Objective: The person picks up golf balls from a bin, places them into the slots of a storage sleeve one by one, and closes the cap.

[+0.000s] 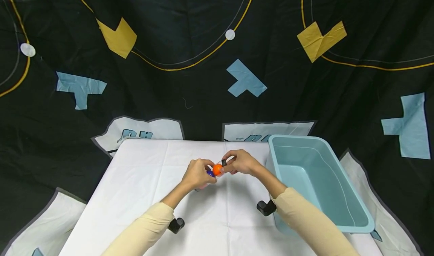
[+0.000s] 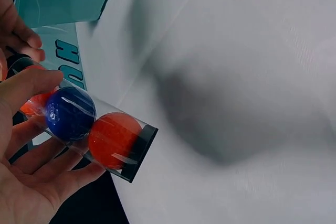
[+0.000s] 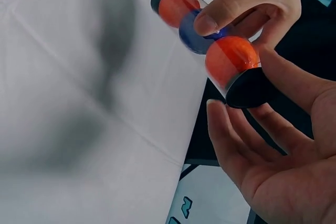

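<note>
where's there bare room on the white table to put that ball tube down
The white cloth lies bare left of the left hand, and also along the near strip between the two forearms. The blue bin holds nothing. It is crowded only at the middle, where both hands, the right hand included, grip the clear ball tube.

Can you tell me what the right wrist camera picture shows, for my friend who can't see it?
Two hands hold a clear tube with three balls inside, orange, blue, orange. The left hand grips its middle, and the right hand cups the black cap at the near end, above a white cloth.
</note>
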Available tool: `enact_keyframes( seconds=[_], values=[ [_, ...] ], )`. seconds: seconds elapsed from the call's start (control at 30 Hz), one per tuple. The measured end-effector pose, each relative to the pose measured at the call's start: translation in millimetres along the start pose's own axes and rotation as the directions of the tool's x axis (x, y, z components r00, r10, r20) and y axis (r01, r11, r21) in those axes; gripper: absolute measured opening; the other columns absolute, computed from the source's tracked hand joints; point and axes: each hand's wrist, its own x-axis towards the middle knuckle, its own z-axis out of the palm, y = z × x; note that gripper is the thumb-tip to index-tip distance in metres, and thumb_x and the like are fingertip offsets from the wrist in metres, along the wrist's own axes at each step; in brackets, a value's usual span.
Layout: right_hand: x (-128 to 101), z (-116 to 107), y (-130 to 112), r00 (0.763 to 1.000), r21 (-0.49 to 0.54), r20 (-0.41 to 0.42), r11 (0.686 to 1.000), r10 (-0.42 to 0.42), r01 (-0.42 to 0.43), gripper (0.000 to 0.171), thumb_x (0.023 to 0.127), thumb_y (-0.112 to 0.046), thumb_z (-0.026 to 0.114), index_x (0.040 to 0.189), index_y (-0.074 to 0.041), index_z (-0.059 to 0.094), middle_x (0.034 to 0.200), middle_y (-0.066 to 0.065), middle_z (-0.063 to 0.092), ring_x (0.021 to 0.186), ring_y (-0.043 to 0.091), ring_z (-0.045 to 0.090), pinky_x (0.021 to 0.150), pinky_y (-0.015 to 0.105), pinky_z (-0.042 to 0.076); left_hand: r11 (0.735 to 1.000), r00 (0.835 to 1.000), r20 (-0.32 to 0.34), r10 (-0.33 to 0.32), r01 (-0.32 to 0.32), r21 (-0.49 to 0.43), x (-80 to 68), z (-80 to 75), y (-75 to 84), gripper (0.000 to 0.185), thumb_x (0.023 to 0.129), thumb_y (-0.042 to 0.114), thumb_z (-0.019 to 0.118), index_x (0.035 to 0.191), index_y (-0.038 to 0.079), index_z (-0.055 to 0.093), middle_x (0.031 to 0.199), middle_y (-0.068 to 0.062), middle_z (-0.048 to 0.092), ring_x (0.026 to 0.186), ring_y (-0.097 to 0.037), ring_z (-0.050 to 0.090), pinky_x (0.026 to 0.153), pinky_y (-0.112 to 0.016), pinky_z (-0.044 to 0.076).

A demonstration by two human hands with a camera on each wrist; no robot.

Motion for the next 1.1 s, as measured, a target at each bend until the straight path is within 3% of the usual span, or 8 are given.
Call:
enact_keyframes(
  seconds=[0.37, 0.6, 0.9, 1.1],
  values=[
    [-3, 2, 13, 0.999, -0.126, -0.039, 0.992, 0.004, -0.009, 0.036, 0.077, -0.019, 0.088, 0.109, -0.009, 0.074, 0.085, 0.006, 0.071, 0.069, 0.025, 0.068, 0.062, 0.028, 0.051, 0.998, 1.000, 0.022, 0.004, -0.002, -0.055, 0.3, 23.2, -3.8, 0.037, 0.064, 0.017, 0.094, 0.095, 0.011, 0.076, 0.081, -0.005, 0.077, 0.073, -0.017, 0.069, 0.068, -0.031, 0.056],
    [-3, 10, 23, 0.998, -0.144, -0.062, 0.989, 0.014, -0.023, 0.034, 0.075, -0.018, 0.090, 0.105, -0.010, 0.075, 0.083, 0.006, 0.069, 0.071, 0.029, 0.069, 0.061, 0.027, 0.050, 0.997, 0.999, 0.032, -0.001, 0.004, -0.083, -2.9, 38.4, -10.2, 0.039, 0.064, 0.016, 0.094, 0.098, 0.008, 0.074, 0.086, -0.009, 0.078, 0.078, -0.021, 0.072, 0.073, -0.036, 0.059],
    [-4, 13, 30, 0.996, -0.161, -0.090, 0.987, 0.001, -0.016, 0.032, 0.075, -0.019, 0.089, 0.102, -0.011, 0.075, 0.079, 0.003, 0.070, 0.064, 0.022, 0.065, 0.058, 0.027, 0.047, 0.996, 0.999, 0.025, -0.026, 0.028, -0.084, -5.2, 44.2, -13.0, 0.037, 0.065, 0.015, 0.093, 0.098, 0.004, 0.080, 0.091, -0.009, 0.079, 0.085, -0.023, 0.074, 0.078, -0.037, 0.060],
    [-7, 14, 29, 0.996, -0.147, -0.086, 0.989, 0.005, -0.017, 0.031, 0.075, -0.019, 0.090, 0.101, -0.010, 0.075, 0.079, 0.006, 0.068, 0.060, 0.019, 0.063, 0.061, 0.032, 0.055, 0.997, 0.998, 0.043, -0.055, 0.058, -0.055, -7.9, 43.2, -11.4, 0.041, 0.065, 0.020, 0.093, 0.101, 0.007, 0.080, 0.095, -0.008, 0.079, 0.088, -0.023, 0.072, 0.079, -0.038, 0.058]
  ],
)
